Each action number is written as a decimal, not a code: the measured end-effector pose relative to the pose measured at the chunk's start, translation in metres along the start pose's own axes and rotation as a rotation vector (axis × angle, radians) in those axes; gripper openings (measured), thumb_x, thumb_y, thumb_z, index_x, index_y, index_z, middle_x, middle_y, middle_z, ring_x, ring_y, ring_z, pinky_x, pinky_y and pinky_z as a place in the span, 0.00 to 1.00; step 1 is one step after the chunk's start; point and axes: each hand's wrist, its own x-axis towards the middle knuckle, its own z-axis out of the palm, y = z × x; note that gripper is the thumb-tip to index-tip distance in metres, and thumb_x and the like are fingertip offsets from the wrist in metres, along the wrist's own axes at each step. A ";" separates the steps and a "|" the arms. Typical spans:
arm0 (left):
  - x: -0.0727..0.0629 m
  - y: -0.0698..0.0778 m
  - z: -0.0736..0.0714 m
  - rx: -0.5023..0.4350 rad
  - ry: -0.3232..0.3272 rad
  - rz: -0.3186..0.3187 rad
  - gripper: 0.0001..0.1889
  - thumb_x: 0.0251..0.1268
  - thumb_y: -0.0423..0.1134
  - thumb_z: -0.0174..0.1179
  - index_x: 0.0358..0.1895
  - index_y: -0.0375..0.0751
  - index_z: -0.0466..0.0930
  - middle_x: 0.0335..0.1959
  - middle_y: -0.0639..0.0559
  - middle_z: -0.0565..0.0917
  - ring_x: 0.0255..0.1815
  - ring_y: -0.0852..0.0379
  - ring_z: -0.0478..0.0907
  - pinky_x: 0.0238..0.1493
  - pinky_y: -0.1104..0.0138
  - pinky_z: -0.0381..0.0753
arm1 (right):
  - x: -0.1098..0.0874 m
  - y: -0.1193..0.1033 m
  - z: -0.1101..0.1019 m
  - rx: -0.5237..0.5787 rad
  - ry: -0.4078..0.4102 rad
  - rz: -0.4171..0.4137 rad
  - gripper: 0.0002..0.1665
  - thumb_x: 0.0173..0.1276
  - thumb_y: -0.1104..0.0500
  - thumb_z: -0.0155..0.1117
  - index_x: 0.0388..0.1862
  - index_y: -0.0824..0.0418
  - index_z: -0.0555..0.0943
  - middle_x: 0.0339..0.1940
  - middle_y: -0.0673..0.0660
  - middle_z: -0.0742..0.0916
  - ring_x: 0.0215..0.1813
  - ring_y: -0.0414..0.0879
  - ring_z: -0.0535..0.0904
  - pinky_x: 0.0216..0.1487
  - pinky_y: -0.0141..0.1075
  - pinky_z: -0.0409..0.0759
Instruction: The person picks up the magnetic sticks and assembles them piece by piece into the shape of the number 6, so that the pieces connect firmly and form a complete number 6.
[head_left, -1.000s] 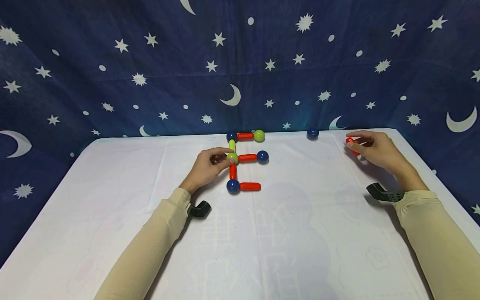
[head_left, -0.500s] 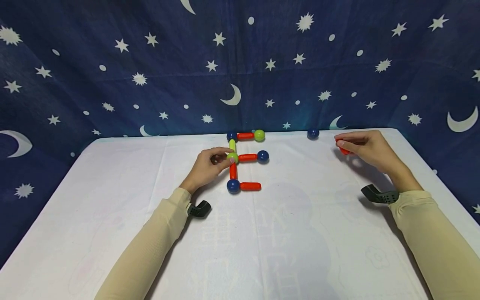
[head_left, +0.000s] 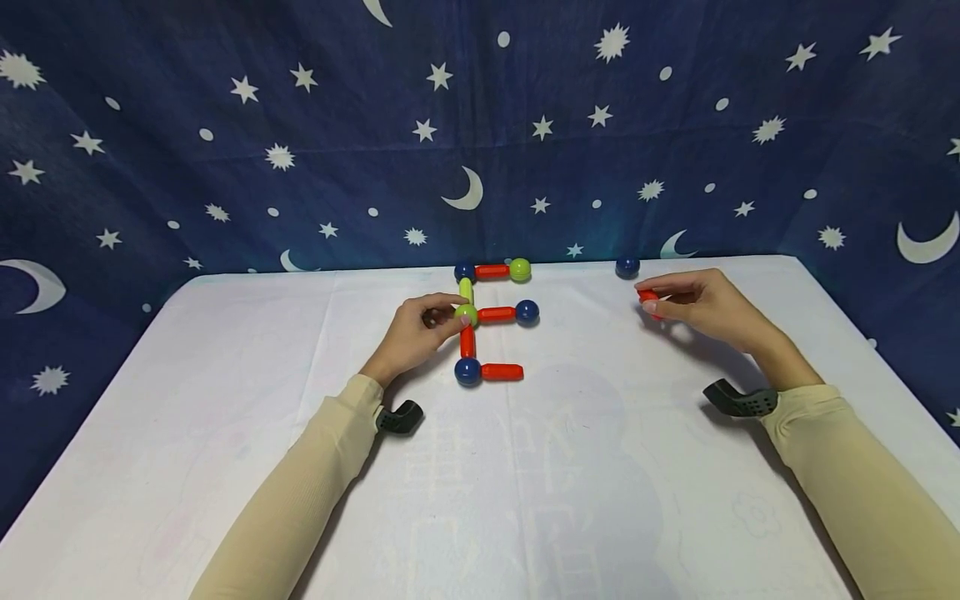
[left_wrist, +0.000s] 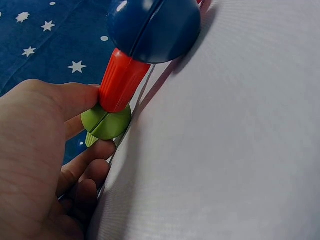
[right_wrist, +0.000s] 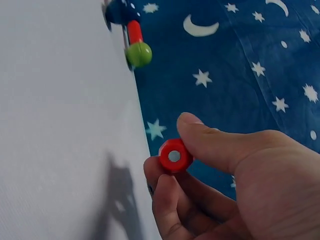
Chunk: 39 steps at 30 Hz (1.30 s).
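Observation:
A figure of magnetic rods and balls lies on the white cloth in the head view, shaped like a letter E. My left hand (head_left: 416, 333) pinches the green ball (left_wrist: 114, 124) at the middle of its spine. A yellow-green rod (head_left: 466, 289) runs back from that ball, and a red rod (left_wrist: 120, 80) runs forward to a blue ball (head_left: 468, 372). Over the table's right side, my right hand (head_left: 712, 312) pinches a loose red magnetic rod (right_wrist: 174, 156) between thumb and fingers. Its metal end faces the right wrist camera.
A loose blue ball (head_left: 627, 267) sits at the back edge, just beyond the right fingertips. Behind the table (head_left: 600, 500) hangs a dark blue curtain (head_left: 337, 125) with stars and moons. The figure's front red rod (head_left: 502, 372) has no ball on its right end.
My right hand has moved left across the table with the red magnetic rod, closer to the figure. The left hand has stayed on the green ball.

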 end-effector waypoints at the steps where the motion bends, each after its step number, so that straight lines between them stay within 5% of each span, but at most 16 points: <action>1: 0.000 0.000 0.000 0.001 0.000 0.000 0.15 0.67 0.40 0.68 0.55 0.42 0.86 0.42 0.46 0.83 0.39 0.49 0.77 0.40 0.63 0.77 | 0.001 -0.001 0.002 0.013 -0.001 -0.001 0.24 0.67 0.61 0.73 0.61 0.68 0.82 0.49 0.53 0.89 0.36 0.48 0.86 0.38 0.31 0.80; 10: 0.000 0.000 0.000 0.001 0.001 0.005 0.15 0.68 0.40 0.68 0.55 0.43 0.87 0.41 0.46 0.83 0.39 0.50 0.76 0.42 0.62 0.76 | 0.008 -0.014 0.022 0.026 -0.092 -0.058 0.21 0.71 0.60 0.69 0.60 0.67 0.83 0.53 0.64 0.87 0.35 0.50 0.86 0.38 0.34 0.81; 19: 0.000 -0.001 0.000 0.000 0.005 0.013 0.14 0.67 0.39 0.68 0.54 0.42 0.87 0.41 0.46 0.84 0.39 0.50 0.77 0.42 0.62 0.77 | 0.021 -0.030 0.045 0.108 -0.186 -0.077 0.20 0.72 0.63 0.67 0.60 0.69 0.82 0.49 0.66 0.87 0.37 0.55 0.85 0.40 0.38 0.83; 27: 0.000 -0.002 0.001 0.006 0.004 0.018 0.14 0.67 0.39 0.68 0.54 0.42 0.87 0.41 0.47 0.84 0.39 0.50 0.77 0.44 0.61 0.77 | 0.028 -0.042 0.067 0.165 -0.232 -0.092 0.20 0.70 0.65 0.69 0.59 0.68 0.83 0.54 0.63 0.87 0.41 0.49 0.87 0.46 0.34 0.83; 39: 0.001 -0.001 0.001 -0.006 0.002 0.011 0.15 0.67 0.40 0.69 0.55 0.43 0.87 0.40 0.47 0.83 0.37 0.51 0.77 0.35 0.65 0.76 | 0.036 -0.049 0.094 0.220 -0.296 -0.088 0.17 0.71 0.62 0.68 0.58 0.63 0.85 0.39 0.59 0.89 0.36 0.47 0.82 0.40 0.37 0.83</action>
